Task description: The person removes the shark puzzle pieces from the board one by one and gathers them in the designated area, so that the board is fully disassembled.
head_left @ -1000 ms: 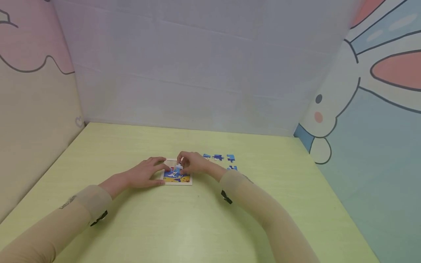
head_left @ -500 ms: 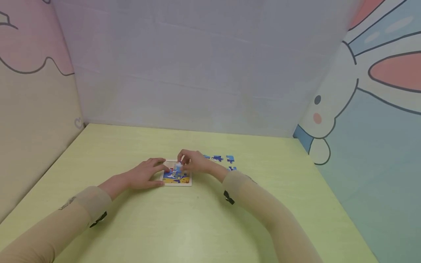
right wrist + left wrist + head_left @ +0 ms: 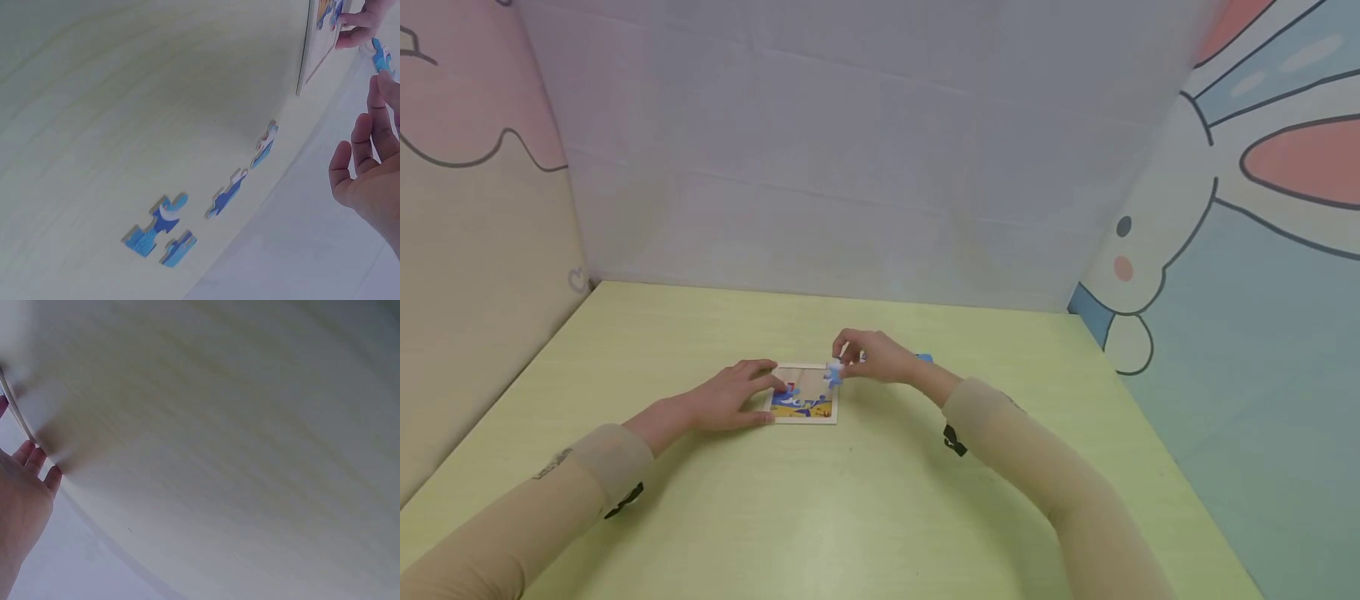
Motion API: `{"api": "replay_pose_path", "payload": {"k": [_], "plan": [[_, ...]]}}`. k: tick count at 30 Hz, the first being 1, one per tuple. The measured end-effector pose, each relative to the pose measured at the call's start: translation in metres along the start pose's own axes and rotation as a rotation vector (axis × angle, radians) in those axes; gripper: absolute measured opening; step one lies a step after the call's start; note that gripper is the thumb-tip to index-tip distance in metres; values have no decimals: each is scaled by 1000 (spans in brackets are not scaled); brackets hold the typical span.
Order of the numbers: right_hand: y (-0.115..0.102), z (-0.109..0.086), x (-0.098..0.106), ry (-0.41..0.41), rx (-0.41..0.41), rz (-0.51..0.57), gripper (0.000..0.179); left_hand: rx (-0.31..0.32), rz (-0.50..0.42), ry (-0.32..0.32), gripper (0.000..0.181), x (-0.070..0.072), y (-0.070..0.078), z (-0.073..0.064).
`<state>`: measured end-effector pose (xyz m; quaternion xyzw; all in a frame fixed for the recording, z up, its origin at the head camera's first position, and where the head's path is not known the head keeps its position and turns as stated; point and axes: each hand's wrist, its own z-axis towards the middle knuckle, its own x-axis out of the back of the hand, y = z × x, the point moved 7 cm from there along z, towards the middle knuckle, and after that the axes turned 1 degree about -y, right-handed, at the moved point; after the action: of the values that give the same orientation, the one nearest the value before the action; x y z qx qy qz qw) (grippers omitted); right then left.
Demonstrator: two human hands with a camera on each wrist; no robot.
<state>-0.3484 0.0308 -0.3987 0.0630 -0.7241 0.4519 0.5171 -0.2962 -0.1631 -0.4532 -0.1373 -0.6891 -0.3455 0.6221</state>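
A square jigsaw puzzle board [image 3: 805, 420] with a pale rim lies flat on the table. Blue and yellow picture pieces fill its near part, while bare wood shows in the far part. My left hand [image 3: 730, 398] rests at the board's left side, fingers spread, with a fingertip on the picture and the thumb at the near left corner. Between thumb and fingertips, my right hand [image 3: 880, 357] pinches a light-blue jigsaw piece [image 3: 833, 373] above the board's right rim. That same piece [image 3: 380, 56] appears at the right edge of the right wrist view.
Several loose jigsaw pieces [image 3: 165, 215] lie on the yellow-green table [image 3: 850, 500], right of the board; the right hand mostly hides them in the head view. A pale wall [image 3: 850, 167] closes off the back, and a rabbit-patterned wall [image 3: 1262, 375] stands at the right.
My right hand has lifted the jigsaw piece away from the middle of the board and moved right, uncovering bare wood there. The left hand has stayed in place.
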Motion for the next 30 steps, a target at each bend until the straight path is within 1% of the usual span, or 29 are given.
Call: {"api": "replay_pose_path", "payload": {"k": [9,13,15,20,23,30], "plan": [[18,-24,24,14,7,2,24,6,8,6,46,-2,-3,-2],[28,-36,30,-8,0,18,24,4,11,12,46,-2,-5,-2],[34,-41,32,-23,-19,25,24,4,13,13,46,-2,-6,-2],[53,-53,32,-52,-99,36,24,6,9,12,46,-3,-7,-3],[63,-59,32,-61,-131,51,24,10,4,10,46,-2,-7,-3],[80,-63,28,-61,-130,77,25,13,5,10,46,-2,-5,-4]]}}
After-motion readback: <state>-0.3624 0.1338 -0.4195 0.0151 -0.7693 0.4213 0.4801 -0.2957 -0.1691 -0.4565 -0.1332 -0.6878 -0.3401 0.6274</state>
